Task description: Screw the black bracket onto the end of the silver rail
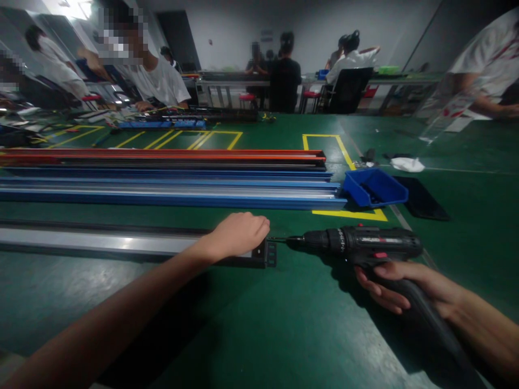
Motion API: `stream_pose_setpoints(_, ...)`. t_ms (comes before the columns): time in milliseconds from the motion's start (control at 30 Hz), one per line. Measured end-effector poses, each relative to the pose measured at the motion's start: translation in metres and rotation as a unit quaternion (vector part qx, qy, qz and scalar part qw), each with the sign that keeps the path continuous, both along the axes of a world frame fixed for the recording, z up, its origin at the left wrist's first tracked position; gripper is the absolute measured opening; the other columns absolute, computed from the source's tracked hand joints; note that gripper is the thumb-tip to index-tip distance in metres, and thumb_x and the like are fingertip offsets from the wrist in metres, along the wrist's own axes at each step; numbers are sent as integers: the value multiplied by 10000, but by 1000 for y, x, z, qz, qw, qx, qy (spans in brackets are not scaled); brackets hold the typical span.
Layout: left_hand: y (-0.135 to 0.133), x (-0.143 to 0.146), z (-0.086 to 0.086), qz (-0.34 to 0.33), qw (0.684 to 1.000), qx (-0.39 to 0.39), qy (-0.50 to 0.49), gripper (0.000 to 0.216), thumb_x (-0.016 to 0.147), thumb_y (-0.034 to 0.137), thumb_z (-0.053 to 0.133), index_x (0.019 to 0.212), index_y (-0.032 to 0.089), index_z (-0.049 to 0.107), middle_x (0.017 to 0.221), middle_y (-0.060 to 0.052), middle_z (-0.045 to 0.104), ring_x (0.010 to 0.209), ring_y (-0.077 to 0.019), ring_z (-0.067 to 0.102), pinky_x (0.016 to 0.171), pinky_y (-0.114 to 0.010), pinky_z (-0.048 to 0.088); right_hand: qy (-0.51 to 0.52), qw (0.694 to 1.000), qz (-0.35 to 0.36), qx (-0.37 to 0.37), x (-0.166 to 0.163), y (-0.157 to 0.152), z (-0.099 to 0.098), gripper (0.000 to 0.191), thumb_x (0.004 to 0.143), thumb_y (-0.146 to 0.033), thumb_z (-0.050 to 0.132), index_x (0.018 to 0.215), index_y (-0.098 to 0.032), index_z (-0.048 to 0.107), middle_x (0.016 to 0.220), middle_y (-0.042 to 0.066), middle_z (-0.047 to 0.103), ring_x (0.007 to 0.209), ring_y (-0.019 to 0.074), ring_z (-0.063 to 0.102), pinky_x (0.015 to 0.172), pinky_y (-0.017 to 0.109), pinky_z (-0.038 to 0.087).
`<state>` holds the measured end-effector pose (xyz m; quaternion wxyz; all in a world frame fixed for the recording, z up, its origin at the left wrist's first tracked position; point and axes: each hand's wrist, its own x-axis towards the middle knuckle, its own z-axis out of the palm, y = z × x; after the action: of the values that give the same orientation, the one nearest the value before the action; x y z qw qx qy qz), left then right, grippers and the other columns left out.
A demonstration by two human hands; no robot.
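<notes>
My right hand is wrapped around the handle of a black cordless drill, which lies level and points left. Its long thin bit reaches the end of a dark metal profile with a silver inner face. Over that end, my left hand is closed on the profile, fingers curled down on the far side. A small black slotted end piece sticks out just beyond the hand. The exact spot where the bit meets the end is partly hidden by my fingers.
Blue profiles and an orange profile lie parallel behind. A blue bin with small dark parts stands at their right end, beside a dark flat slab and a crumpled white bag. People work around the green table.
</notes>
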<state>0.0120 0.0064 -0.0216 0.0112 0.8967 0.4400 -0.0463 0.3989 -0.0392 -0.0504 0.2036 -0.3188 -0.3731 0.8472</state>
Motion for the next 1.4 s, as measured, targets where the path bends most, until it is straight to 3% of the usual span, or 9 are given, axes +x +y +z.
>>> stream_pose_setpoints(300, 0, 3, 5, 12, 1000, -9, 9, 449, 1099, 237, 286, 1096, 137, 723, 969, -144, 790, 844, -284, 760, 676, -363, 531, 23, 1000, 9, 3, 1, 1, 0, 253, 965, -340, 761, 1002, -93, 808, 826, 41, 683, 479, 21, 450, 541, 168, 541)
stream_pose_setpoints(900, 2, 1, -2, 25, 1000, 4, 13, 432, 1096, 253, 307, 1054, 152, 725, 889, -130, 780, 838, -304, 767, 651, -362, 509, 32, 999, 10, -1, 3, 4, -5, 239, 941, -327, 773, 991, -100, 830, 775, 29, 660, 483, 29, 453, 538, 176, 541)
stream_pose_setpoints(1400, 0, 5, 7, 26, 999, -10, 44, 435, 1098, 221, 304, 1118, 142, 732, 1026, -138, 797, 889, -303, 764, 685, -362, 519, 28, 999, 9, -11, 1, 4, -1, 265, 952, -314, 748, 1067, -91, 831, 872, 90, 718, 528, 50, 524, 566, 182, 547)
